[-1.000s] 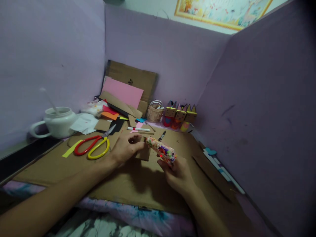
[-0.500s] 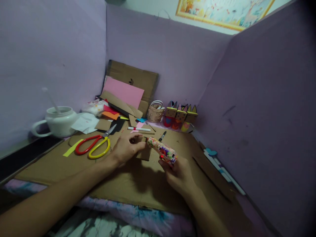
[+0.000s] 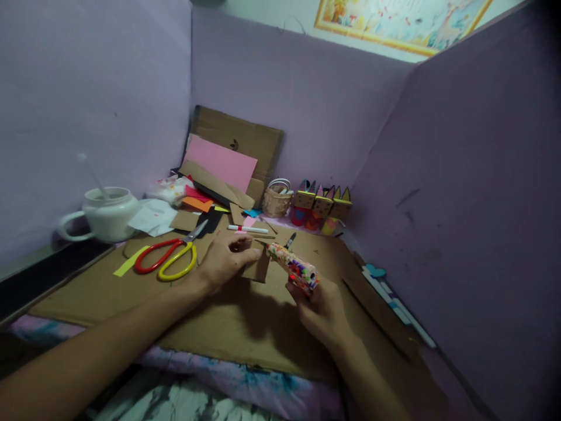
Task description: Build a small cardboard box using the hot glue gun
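Note:
My right hand point(image 3: 322, 310) is wrapped round the handle of a glue gun point(image 3: 293, 264) with a colourful patterned body and a small red light. Its dark nozzle points left, over a small piece of brown cardboard point(image 3: 256, 269). My left hand point(image 3: 230, 257) grips that piece between thumb and fingers, and part of it is hidden behind the hand. Left of this hand lie scissors point(image 3: 177, 257) with one red and one yellow handle, the blades pointing away from me. A white marker point(image 3: 248, 229) lies just beyond my left hand.
A large cardboard sheet point(image 3: 210, 333) covers the table. At back left stand a white mug point(image 3: 109, 213) and paper scraps point(image 3: 153, 217). A woven basket point(image 3: 277, 199) and decorated cups point(image 3: 319, 207) line the back. Cardboard strips point(image 3: 377, 316) lie right, beside the purple wall.
The glue gun and my right hand have shifted slightly right, away from my left hand. More of the nozzle shows. The left hand stays on the cardboard piece.

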